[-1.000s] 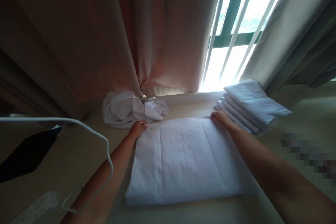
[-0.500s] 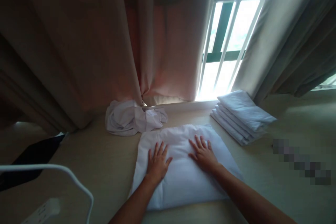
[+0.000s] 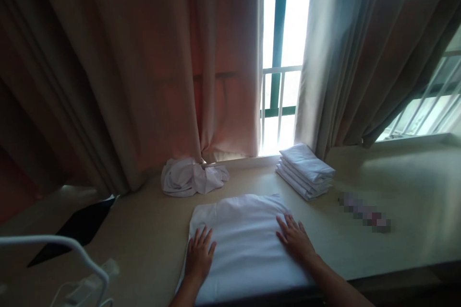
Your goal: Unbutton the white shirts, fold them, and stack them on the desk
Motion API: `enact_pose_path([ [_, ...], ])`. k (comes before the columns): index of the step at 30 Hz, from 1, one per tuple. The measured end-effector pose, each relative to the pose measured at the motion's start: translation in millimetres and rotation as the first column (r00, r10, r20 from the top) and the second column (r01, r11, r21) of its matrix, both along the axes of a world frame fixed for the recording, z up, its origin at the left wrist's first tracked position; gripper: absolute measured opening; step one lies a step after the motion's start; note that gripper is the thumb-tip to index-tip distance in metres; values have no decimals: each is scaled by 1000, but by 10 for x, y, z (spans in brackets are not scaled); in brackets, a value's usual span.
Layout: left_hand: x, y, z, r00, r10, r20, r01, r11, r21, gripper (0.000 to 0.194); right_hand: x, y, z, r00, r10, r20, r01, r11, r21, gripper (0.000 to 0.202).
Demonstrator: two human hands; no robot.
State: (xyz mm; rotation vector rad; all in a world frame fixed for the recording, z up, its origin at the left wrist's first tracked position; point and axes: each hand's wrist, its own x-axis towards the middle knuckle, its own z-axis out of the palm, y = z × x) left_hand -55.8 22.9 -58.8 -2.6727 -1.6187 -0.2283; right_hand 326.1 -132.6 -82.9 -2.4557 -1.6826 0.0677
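A white, flat, folded cloth (image 3: 245, 244) lies spread on the pale surface in front of me, its near edge close to the front edge of that surface. My left hand (image 3: 199, 253) rests flat on its left side, fingers apart. On the cloth's right side lies my right hand (image 3: 294, 240), also with fingers spread. Neither hand grips anything. Behind the cloth to the right is a neat stack of folded white cloths (image 3: 304, 172). A crumpled white cloth (image 3: 190, 177) sits behind it to the left.
Beige curtains (image 3: 230, 81) hang along the back, with a bright barred window (image 3: 281, 81) between them. A blurred-out object (image 3: 365, 212) lies at right. At left are a dark flat panel (image 3: 75, 230), a white curved tube (image 3: 82, 252) and a white power strip (image 3: 86, 288).
My hands have slid apart toward the cloth's left and right sides, and the cloth looks smoother. The camera view has tilted upward and turned right.
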Motion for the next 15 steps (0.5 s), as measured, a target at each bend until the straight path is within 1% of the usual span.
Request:
enact_pose_path([
  [2,10,-219,110,1000,13,-5,-13,1000,-11,51,-236,-126,112,999,-42,30,40,998,57,62],
  [3,57,-352,161,1000,0,1,0,1000,-8,51,-401,-175,169,998,-45,38,41,995,95,61],
  [4,130,-500,200,999,-32,14,32,999,-1,52,-595,-216,219,999,-29,38,24,991,132,61],
  [5,223,-661,221,995,-91,32,91,996,5,53,-809,-250,258,999,22,26,-25,987,161,60],
  [7,420,-984,204,973,-224,60,226,974,-27,55,-1240,-306,287,982,186,-29,-177,967,180,59],
  [8,499,-1125,170,965,-254,59,258,964,-68,56,-1424,-334,276,968,242,-62,-228,958,176,59],
  [10,563,-1316,86,968,-246,44,250,960,-128,57,-1649,-400,214,952,284,-119,-266,953,147,60],
  [11,536,-1356,52,976,-216,33,218,966,-139,57,-1672,-442,173,950,280,-136,-263,956,127,61],
  [12,469,-1360,30,984,-176,24,178,975,-134,57,-1636,-493,130,955,262,-142,-248,963,106,62],
  [13,366,-1332,25,991,-135,14,136,984,-119,57,-1545,-552,88,962,235,-137,-224,971,87,63],
  [15,82,-1215,55,998,-61,-11,60,995,-79,56,-1249,-697,9,983,154,-98,-148,987,60,64],
])
